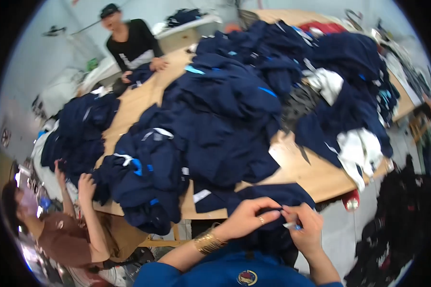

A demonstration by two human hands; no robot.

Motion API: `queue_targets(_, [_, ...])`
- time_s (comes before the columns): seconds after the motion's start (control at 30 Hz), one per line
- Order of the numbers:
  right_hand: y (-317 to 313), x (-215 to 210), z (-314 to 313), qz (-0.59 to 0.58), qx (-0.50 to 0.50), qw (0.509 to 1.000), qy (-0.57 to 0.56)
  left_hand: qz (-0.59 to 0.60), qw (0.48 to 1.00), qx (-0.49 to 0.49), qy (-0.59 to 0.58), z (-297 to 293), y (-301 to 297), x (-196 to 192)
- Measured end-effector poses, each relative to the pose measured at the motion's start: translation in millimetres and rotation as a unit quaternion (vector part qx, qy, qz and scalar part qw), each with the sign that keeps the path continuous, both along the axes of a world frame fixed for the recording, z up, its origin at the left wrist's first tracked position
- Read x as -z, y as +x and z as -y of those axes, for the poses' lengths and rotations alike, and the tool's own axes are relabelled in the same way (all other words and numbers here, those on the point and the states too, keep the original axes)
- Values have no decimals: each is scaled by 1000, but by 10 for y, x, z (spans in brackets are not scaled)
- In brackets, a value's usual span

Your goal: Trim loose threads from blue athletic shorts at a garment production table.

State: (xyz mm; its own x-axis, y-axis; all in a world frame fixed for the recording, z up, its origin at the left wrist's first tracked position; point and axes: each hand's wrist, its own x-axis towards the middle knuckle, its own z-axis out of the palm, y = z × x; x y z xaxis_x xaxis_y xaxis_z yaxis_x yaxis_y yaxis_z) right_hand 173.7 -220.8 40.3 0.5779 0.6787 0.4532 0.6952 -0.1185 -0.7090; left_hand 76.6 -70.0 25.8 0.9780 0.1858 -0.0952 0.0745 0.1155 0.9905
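Note:
At the table's near edge a navy garment [277, 193] lies partly over the wood and hangs down in front of me. My left hand [249, 217] is closed, thumb and forefinger pinching a bit of the navy cloth. Close against those fingertips is my right hand [305, 227], its fingers curled. A small white-and-blue thing [292, 226] shows under the right fingers; its kind is too small to tell. Cloth between the two hands is mostly hidden by the fingers.
Large heaps of navy garments [220, 119] cover the wooden table [330, 177]. White cloth [359, 150] lies at the right. One person [62, 234] handles garments at the left; another person [134, 45] stands at the far side. Dark clothes [388, 234] are piled at the lower right.

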Motion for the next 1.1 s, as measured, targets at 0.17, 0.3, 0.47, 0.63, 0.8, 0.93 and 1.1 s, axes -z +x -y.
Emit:
queue_targets(0.17, [-39,55,-44,31,6,999,-25,-29,997,5,-75,3,-39,16])
queue_targets(0.3, [-42,59,-98,-17,20,999,-19,-23,994,-5,-106,-8,-45,50])
queue_targets(0.47, [-13,-31,-2,-186,54,980,47,-27,993,-19,-114,-50,-53,41])
queue_targets(0.63, [131,6,192,-213,58,975,11,-46,988,-34,-141,-87,-67,-21])
queue_targets(0.8, [168,-175,95,-129,21,982,-134,-72,985,-53,-148,-181,-126,-144])
queue_targets(0.93, [214,-166,99,-57,-49,986,-150,-95,983,-60,-145,-185,-128,-163])
queue_targets(1.1, [236,-160,159,-4,-109,981,-161,-96,981,-30,-164,-151,-71,-168])
